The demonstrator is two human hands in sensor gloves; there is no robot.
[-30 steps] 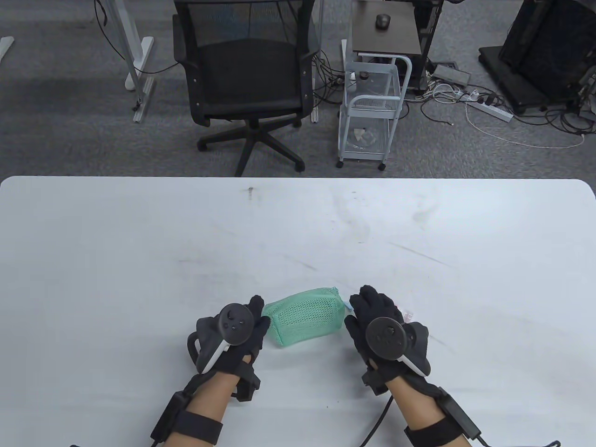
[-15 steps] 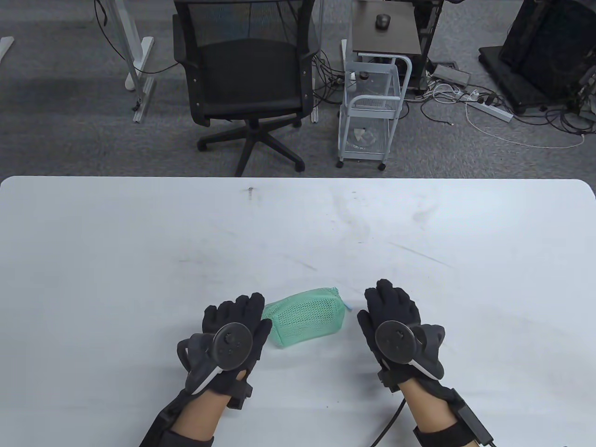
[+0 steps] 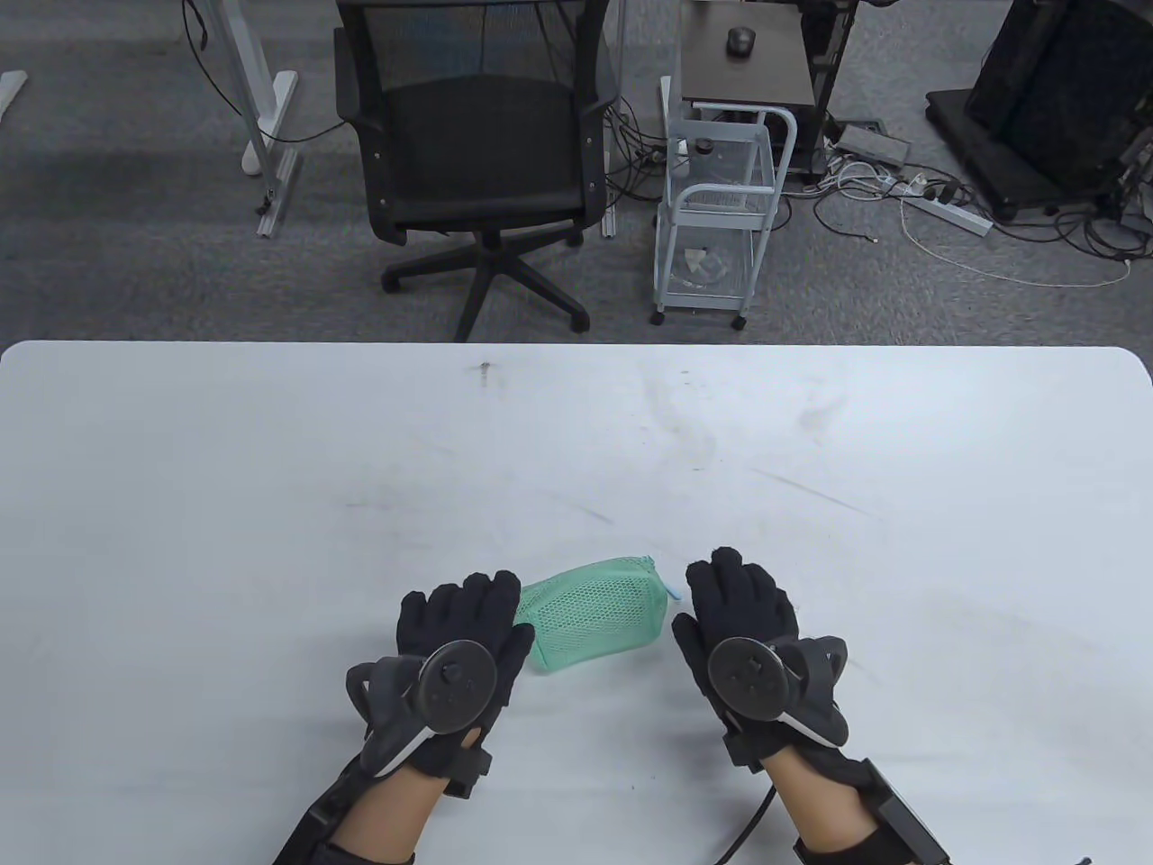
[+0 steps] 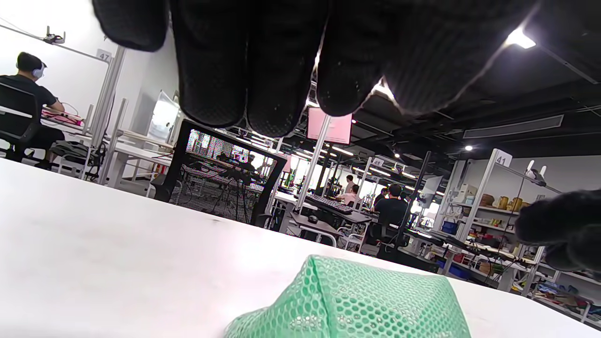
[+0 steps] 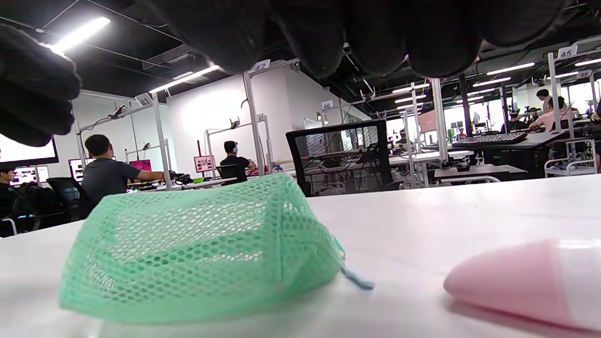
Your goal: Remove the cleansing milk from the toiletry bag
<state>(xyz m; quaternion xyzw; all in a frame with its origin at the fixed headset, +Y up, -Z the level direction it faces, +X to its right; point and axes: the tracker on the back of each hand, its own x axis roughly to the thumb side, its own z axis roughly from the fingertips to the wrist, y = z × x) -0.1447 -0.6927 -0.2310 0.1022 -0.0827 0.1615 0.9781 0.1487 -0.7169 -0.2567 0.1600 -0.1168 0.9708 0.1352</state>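
The green mesh toiletry bag (image 3: 599,613) lies on the white table (image 3: 576,432) between my hands. It also shows in the left wrist view (image 4: 357,305) and the right wrist view (image 5: 197,244), with its blue zipper pull (image 5: 358,280) at the right end. My left hand (image 3: 468,617) hovers palm down, open and empty, with its fingers (image 4: 263,70) over the bag's left end. My right hand (image 3: 739,599) is open, palm down, just right of the bag. A pink tube, the cleansing milk (image 5: 526,281), lies on the table under my right hand and is hidden in the table view.
A black office chair (image 3: 477,153) and a small white cart (image 3: 721,207) stand beyond the table's far edge. Cables and a power strip (image 3: 946,212) lie on the floor at the back right.
Both hands drew apart from the bag and then came back in. The left hand now reaches over the bag's left end and the right hand sits close to its right end. The bag has not moved.
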